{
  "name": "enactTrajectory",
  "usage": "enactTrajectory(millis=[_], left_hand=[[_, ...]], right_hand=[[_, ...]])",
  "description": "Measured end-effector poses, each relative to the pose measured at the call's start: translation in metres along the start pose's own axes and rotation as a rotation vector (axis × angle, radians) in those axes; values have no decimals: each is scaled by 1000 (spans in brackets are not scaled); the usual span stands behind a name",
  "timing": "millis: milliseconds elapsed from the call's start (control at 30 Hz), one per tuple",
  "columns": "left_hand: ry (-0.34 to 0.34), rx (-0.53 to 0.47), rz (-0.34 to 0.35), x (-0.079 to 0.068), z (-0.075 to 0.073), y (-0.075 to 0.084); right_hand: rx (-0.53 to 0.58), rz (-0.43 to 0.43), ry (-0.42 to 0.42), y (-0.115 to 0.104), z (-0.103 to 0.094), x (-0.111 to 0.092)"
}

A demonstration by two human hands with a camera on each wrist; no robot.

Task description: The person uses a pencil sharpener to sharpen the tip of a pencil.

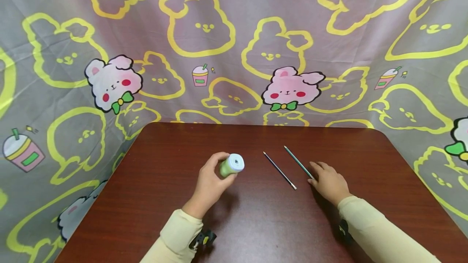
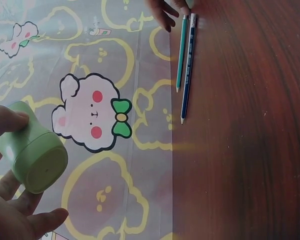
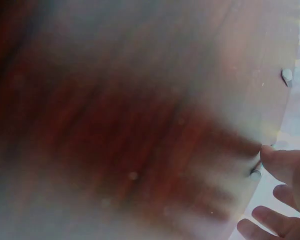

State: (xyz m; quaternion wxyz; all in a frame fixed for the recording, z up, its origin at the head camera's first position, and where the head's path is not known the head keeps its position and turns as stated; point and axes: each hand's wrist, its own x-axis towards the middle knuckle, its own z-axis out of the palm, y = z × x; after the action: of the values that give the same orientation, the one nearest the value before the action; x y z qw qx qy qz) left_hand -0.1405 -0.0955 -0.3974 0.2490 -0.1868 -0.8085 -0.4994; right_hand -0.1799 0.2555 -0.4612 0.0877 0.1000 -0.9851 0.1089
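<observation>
In the head view my left hand (image 1: 215,182) holds a green pencil sharpener (image 1: 228,166) above the table, its pale top with a small dark hole tilted up. The left wrist view shows the same sharpener (image 2: 37,150) from its flat green base, between the thumb and fingers. My right hand (image 1: 330,182) is low over the table at the near end of a teal pencil (image 1: 297,161), thumb and fingertips spread around that end. To its left lies a dark blue pencil (image 1: 279,171) with a white end, roughly parallel. Both pencils' sharpened tips point away.
The dark red-brown wooden table (image 1: 175,145) has rounded far corners. A grey cloth (image 1: 226,64) with yellow outlines and rabbit faces hangs behind it and along both sides. Small dark devices are strapped under both wrists.
</observation>
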Motion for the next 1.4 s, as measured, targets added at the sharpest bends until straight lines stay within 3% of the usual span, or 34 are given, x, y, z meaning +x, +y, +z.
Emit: enactTrajectory(millis=[467, 833, 1200, 1400], left_hand=[[3, -11, -4, 1, -2, 1], [-3, 3, -12, 0, -3, 2], [-4, -3, -22, 1, -4, 3], [-3, -2, -33, 1, -4, 4]], right_hand=[[92, 31, -74, -1, -3, 11], [187, 113, -147, -1, -4, 17], [259, 190, -171, -2, -6, 22], [253, 181, -168, -2, -7, 25]])
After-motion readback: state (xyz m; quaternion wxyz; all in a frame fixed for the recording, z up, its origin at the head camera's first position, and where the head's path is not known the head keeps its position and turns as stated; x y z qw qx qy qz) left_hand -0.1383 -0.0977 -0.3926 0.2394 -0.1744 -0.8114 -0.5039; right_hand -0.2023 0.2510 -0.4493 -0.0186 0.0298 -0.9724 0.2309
